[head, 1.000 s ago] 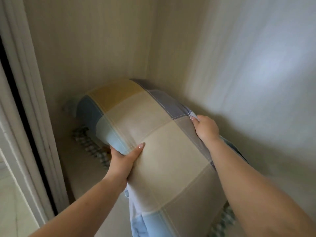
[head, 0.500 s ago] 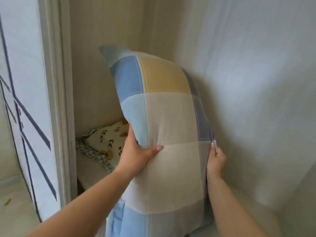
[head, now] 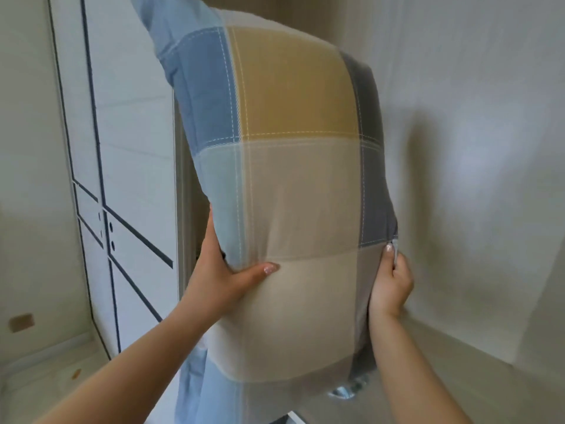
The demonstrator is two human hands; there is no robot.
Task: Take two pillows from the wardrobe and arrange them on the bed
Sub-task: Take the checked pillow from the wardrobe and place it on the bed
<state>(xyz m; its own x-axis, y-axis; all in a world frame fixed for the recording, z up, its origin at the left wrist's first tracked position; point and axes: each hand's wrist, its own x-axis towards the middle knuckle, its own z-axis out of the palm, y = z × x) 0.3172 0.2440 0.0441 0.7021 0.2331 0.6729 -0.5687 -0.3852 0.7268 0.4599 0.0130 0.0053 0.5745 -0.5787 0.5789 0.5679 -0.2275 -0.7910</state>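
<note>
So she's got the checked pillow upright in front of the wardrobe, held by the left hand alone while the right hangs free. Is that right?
Not quite. The head view shows both hands on the checked pillow: the left hand grips its left edge with the thumb across the front, and the right hand pinches its right edge. The pillow does stand upright, in front of the wardrobe.

A home bedroom: white wardrobe door (head: 128, 179), checked pillow (head: 290, 194).

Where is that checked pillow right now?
The checked pillow stands upright mid-frame in the head view, held between the left hand and right hand, right of the white wardrobe door.
</note>
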